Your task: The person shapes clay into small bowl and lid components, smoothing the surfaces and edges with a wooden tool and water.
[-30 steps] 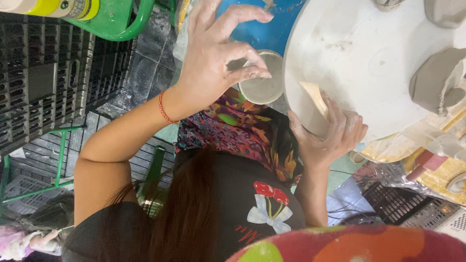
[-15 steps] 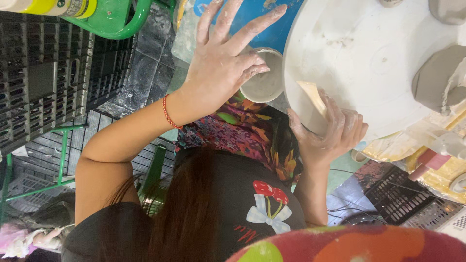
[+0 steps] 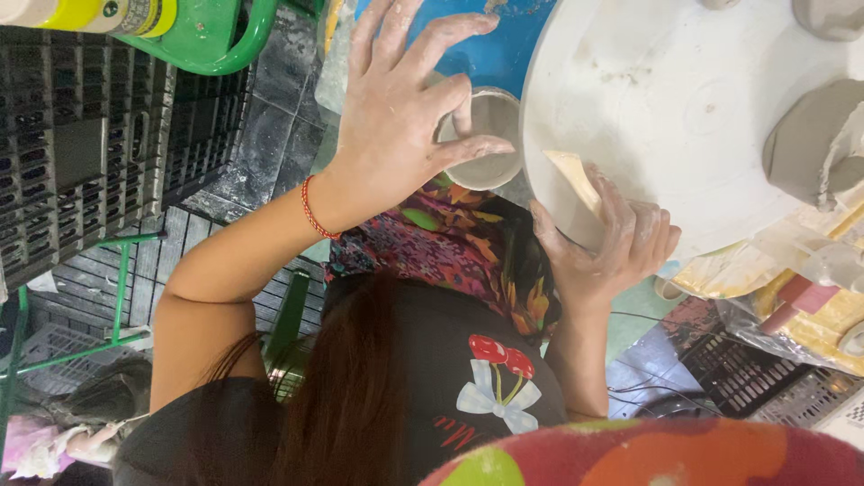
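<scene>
Red string bracelet (image 3: 314, 208), black top, clay-dusted hands (image 3: 396, 108)

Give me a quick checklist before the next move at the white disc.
1. Left hand on the small cup: ok, thumb and one finger touch its rim, other fingers spread.
2. Right hand has the wooden tool: ok, pinned against the white disc at its edge.
3. Cup upright: ok.
4. Cup's contents: cannot tell.
5. Clay lump clear of both hands: ok.
</scene>
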